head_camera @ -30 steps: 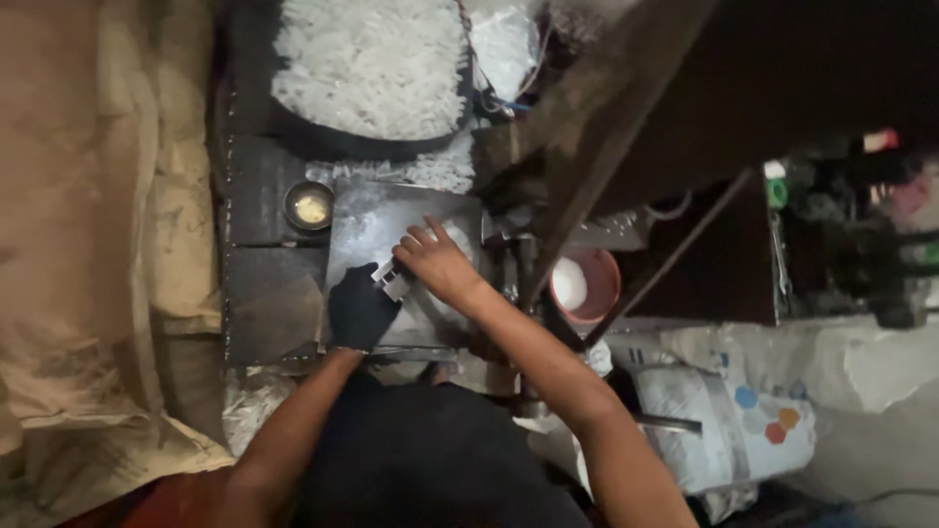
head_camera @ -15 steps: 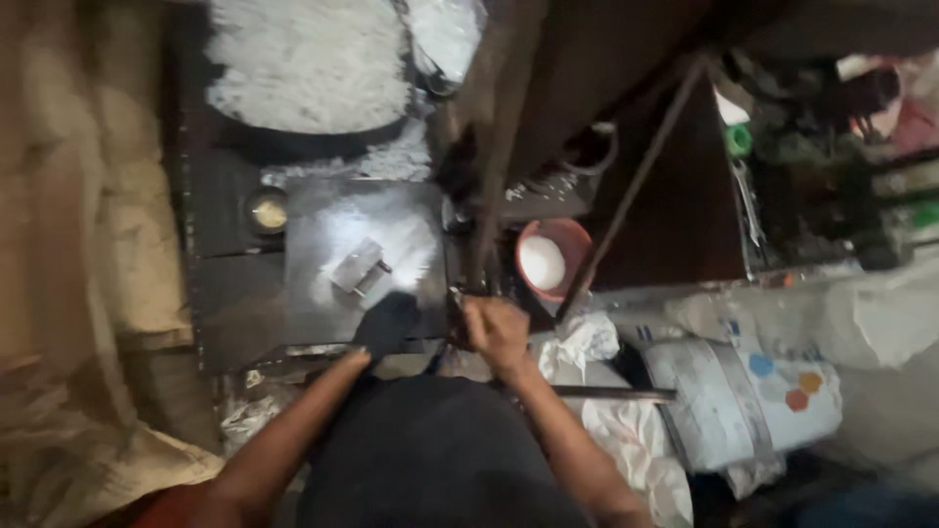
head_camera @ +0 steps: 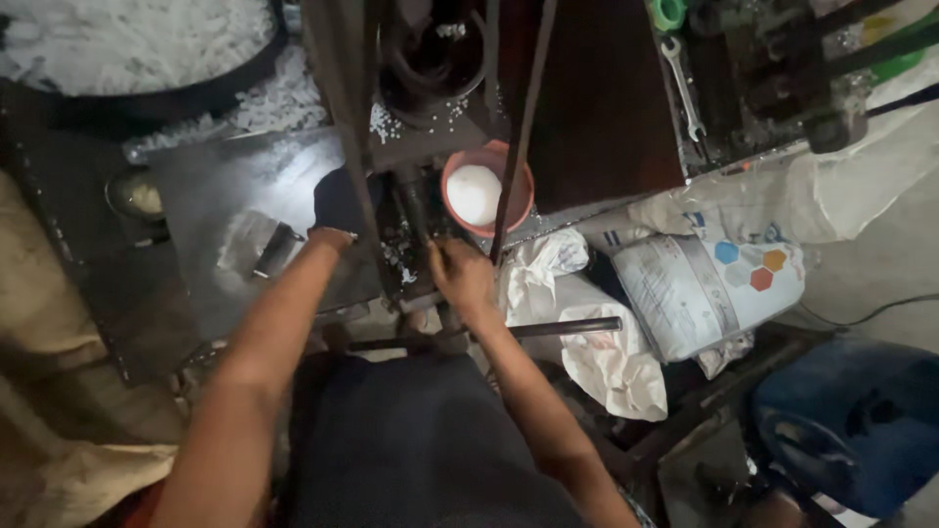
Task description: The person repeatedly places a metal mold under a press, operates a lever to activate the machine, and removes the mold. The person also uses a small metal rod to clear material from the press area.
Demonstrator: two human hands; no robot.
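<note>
Landmark: the dark press machine [head_camera: 421,147] standing upright at the centre of the bench.

The left hand [head_camera: 339,200], in a dark glove, rests against the left side of the press machine, at the edge of the grey metal plate [head_camera: 225,196]; whether its fingers are closed or spread cannot be told, as the machine frame hides them. The right hand [head_camera: 462,276], bare, is closed on the dark lower part of the press machine, just below its base, fingers curled narrow around it.

1 small metal block [head_camera: 262,246] lies on the plate, left of the machine and just beside the left wrist. 1 orange bowl of white powder [head_camera: 486,188] sits just right of the machine. White granules fill a large black pan [head_camera: 137,49] to the upper left. A printed sack [head_camera: 704,284] lies well right of the machine.
</note>
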